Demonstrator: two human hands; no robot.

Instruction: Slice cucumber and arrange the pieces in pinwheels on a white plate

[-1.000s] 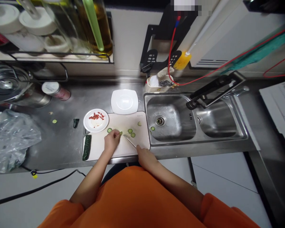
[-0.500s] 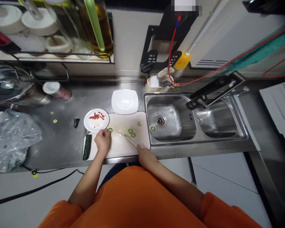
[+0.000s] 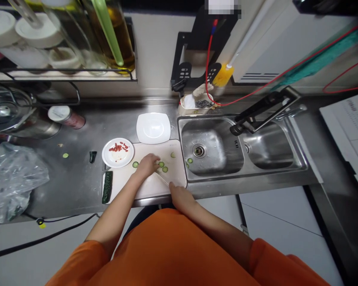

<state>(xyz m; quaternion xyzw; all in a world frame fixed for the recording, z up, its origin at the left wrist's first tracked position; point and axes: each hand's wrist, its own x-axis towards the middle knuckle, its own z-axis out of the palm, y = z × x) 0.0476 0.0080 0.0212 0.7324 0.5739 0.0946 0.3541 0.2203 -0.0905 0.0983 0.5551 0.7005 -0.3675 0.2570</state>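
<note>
My right hand (image 3: 180, 195) is wrapped round the handle of a knife (image 3: 162, 177), its thin blade angled up and left over the white cutting board (image 3: 176, 178). Over the middle of the board, my left hand (image 3: 148, 165) reaches with its fingers apart, their tips beside a cucumber slice (image 3: 161, 164). Another cucumber slice (image 3: 165, 169) lies just below that one. Left of the hand rests a single cucumber slice (image 3: 135, 164). A length of dark green cucumber (image 3: 107, 187) lies along the board's left edge.
A round plate (image 3: 128, 159) with red pieces overlaps the board's upper left corner. Behind the board stands a white square dish (image 3: 153, 127). To the right is a steel double sink (image 3: 214, 167). A cucumber end (image 3: 92, 156) and a plastic bag (image 3: 18, 178) lie left.
My left hand has moved right from the slice at the board's left to the pair in the middle, and its fingers have spread. My right hand keeps the knife nearly still.
</note>
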